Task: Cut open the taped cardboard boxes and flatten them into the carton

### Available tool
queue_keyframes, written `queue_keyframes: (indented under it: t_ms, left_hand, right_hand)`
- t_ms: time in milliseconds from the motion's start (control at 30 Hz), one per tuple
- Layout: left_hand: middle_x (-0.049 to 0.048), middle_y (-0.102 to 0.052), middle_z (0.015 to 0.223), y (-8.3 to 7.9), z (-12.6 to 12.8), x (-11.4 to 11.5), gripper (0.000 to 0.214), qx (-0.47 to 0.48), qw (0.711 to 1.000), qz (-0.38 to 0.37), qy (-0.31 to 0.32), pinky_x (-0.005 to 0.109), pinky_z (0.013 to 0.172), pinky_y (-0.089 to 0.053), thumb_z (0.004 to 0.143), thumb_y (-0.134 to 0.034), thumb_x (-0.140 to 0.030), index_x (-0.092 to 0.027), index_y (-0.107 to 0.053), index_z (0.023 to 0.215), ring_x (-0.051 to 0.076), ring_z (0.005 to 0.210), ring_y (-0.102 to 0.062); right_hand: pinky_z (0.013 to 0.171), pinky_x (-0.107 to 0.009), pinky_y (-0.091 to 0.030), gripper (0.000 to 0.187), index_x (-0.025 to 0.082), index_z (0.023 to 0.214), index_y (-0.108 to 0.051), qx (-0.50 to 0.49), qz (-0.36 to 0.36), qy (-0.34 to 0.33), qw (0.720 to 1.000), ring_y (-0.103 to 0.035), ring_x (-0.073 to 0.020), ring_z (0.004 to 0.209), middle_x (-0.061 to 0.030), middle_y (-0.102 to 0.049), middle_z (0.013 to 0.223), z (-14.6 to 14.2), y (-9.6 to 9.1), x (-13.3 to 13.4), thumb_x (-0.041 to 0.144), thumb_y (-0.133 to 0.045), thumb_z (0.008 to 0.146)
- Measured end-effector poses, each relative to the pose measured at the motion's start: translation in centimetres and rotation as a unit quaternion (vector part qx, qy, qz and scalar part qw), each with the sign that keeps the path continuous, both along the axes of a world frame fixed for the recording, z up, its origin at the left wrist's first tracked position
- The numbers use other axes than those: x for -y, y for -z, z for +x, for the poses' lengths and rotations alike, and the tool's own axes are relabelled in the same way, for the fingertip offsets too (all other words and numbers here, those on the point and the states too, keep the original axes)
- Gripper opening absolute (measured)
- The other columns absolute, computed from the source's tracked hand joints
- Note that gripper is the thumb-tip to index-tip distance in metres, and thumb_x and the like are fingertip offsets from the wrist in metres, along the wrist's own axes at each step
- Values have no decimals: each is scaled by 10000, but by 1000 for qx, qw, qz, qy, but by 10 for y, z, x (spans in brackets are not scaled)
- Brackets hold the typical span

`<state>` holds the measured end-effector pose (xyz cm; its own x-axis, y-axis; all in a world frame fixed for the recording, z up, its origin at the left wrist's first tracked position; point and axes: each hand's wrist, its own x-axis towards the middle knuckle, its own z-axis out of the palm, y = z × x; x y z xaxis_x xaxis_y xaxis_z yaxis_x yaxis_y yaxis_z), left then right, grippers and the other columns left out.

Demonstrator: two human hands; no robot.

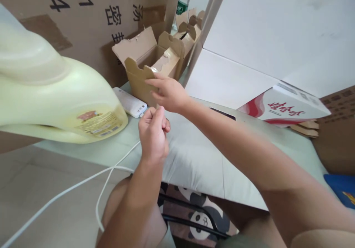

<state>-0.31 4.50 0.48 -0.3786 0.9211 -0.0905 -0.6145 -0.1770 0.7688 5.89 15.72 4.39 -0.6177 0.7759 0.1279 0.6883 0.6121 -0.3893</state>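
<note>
My left hand is closed in a pinch near the end of a white cable that runs down off the table edge to the floor side. A white power bank lies just left of it on the table. My right hand reaches forward with fingers curled on the front wall of a small open brown cardboard box. What the left fingers pinch is mostly hidden.
A large pale yellow jug lies on its side at the left. More small brown boxes and a bottle stand behind. A red and white carton lies at the right. A big printed cardboard box forms the back.
</note>
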Motion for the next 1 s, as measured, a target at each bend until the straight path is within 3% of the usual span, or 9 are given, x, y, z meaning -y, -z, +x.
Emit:
queue_keyframes:
  t_ms: [167,267,333,400,500,600,700,833,1000]
  left_hand:
    - [-77,-324,470,-5,-4,9,410,-52,991,42,-119,218,469,-315,823,-686,-205,-217,-361,574,74,419,-327]
    - [-60,-390,507,-1,-4,5,285,-69,976,74,-195,236,542,-373,799,-627,-173,-219,-421,607,103,483,-427]
    - [-26,-531,636,5,-1,-1,132,-83,970,72,-218,235,625,-418,754,-628,-180,-203,-517,687,118,630,-558]
    - [19,-648,845,13,7,-7,93,-101,977,58,-181,234,736,-461,748,-661,-228,-183,-612,813,130,825,-631]
    - [53,-711,1014,22,26,-12,257,-110,988,98,-47,283,934,-509,783,-720,-366,-174,-694,952,174,995,-656]
    - [58,-744,974,24,47,-13,326,-124,983,136,16,380,1068,-509,741,-762,-436,-174,-733,933,238,1042,-680]
    - [43,-750,903,22,65,-12,218,-172,976,132,-26,437,1064,-521,727,-692,-379,-194,-743,831,253,1005,-694]
    - [58,-686,800,28,77,-15,185,-277,940,181,-84,413,1009,-513,748,-553,-295,-201,-683,655,224,917,-654]
    - [34,-536,702,43,77,-20,259,-292,934,195,-61,363,914,-507,794,-603,-356,-206,-535,594,200,848,-595]
  right_hand:
    - [1001,-405,-636,412,155,1276,-736,-200,34,60,977,-711,-261,1245,-114,-613,1541,63,8,40,152,-472,959]
    - [722,-345,-687,283,224,1069,-809,-296,31,67,952,-800,-218,959,-81,-745,1356,124,1,98,220,-537,991]
    - [704,-328,-691,245,250,929,-826,-307,43,44,950,-813,-223,914,-63,-826,1134,166,-3,143,206,-593,989]
    - [705,-326,-700,231,257,890,-825,-318,44,29,947,-829,-250,940,-73,-844,1058,203,-2,184,200,-618,976]
    - [760,-342,-710,237,256,918,-808,-310,41,56,948,-817,-284,1069,-76,-847,917,237,8,223,196,-589,987]
    - [830,-350,-700,226,255,892,-750,-307,72,93,944,-781,-282,1177,-58,-830,844,247,22,234,134,-574,968]
    - [814,-334,-680,198,247,931,-698,-308,102,146,935,-749,-271,1245,-77,-835,1013,247,36,229,92,-574,933]
    - [688,-333,-649,226,245,1110,-714,-292,107,236,921,-784,-238,1044,-136,-688,1449,246,56,225,162,-563,964]
    - [766,-463,-660,372,362,1286,-658,-283,191,305,889,-727,-231,892,-112,-497,1557,246,72,227,293,-706,924]
